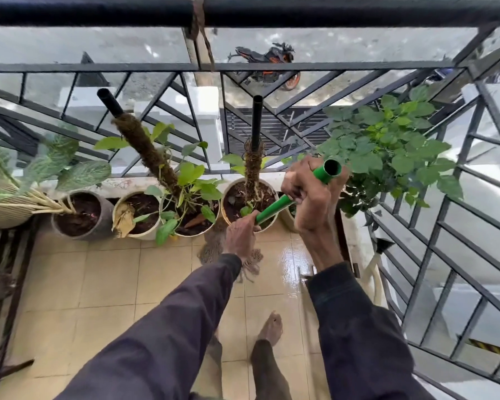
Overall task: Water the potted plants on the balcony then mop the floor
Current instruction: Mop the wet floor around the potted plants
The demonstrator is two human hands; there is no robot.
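1. The right hand point(309, 194) is clenched around the upper part of the green mop handle point(274, 209), fingers wrapped fully round it just below the open top end; the left hand point(241, 235) is clenched lower on the same handle, so both hands are grasping the mop and nothing else

2. Directly below the left fingers the stringy mop head point(214, 252) lies on the tiled floor point(104, 284), partly hidden by the left wrist; it sits just short of the row of potted plants point(185, 197), whose soil looks dark, so I judge watering done and mopping under way

3. Just beyond the lower fingers stands the cream pot point(250, 203) with a moss pole; a forward push of the handle could knock that pot or drag its low leaves, because the mop head works right at its base

4. To the right of the upper fingers the leafy bush point(387, 151) nearly touches the handle top; swinging the handle that way could snap stems

5. Nearer the body than the fingers, the tiles by the right forearm shine wet, and a bare foot point(270, 327) stands close to that patch, so a slip is the main hazard

6. Past the plants the railing point(243, 66) opens onto the street, so a pot tipped outward could fall
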